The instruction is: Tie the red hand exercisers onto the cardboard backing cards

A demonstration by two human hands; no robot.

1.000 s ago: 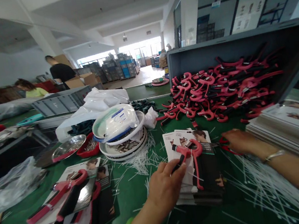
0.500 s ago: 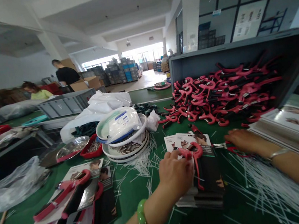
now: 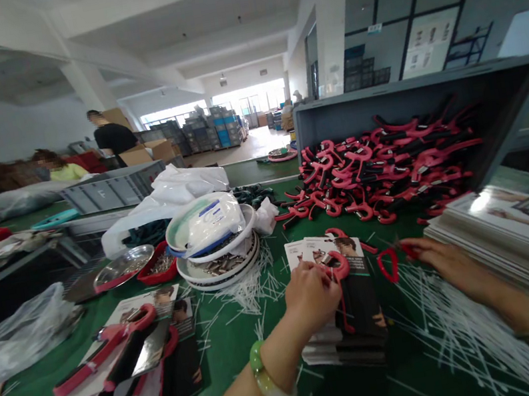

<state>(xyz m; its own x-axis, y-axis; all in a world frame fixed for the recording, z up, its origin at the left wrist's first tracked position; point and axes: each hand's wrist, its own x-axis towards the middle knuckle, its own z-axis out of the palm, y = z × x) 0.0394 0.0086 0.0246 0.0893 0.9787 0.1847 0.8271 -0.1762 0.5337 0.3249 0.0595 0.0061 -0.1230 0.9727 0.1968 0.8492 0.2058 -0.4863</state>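
My left hand [image 3: 311, 295] rests on a red and black hand gripper [image 3: 339, 273] that lies on a stack of printed cards [image 3: 350, 319], fingers curled over its upper end. My right hand [image 3: 439, 256] lies flat on the green table, fingertips touching red-handled scissors [image 3: 391, 262] beside the stack. Loose white plastic ties [image 3: 448, 323] spread under my right forearm.
A tilted grey crate [image 3: 380, 101] spills several red and black hand grippers [image 3: 376, 169]. Stacked bowls [image 3: 216, 246] with small metal parts stand at centre. Carded grippers [image 3: 120, 364] lie at left, a card pile [image 3: 513, 230] at right. Two people work far left.
My left hand slid up the hand gripper from its black handle to its upper end. My right hand shifted a little right, uncovering the scissors' red handle.
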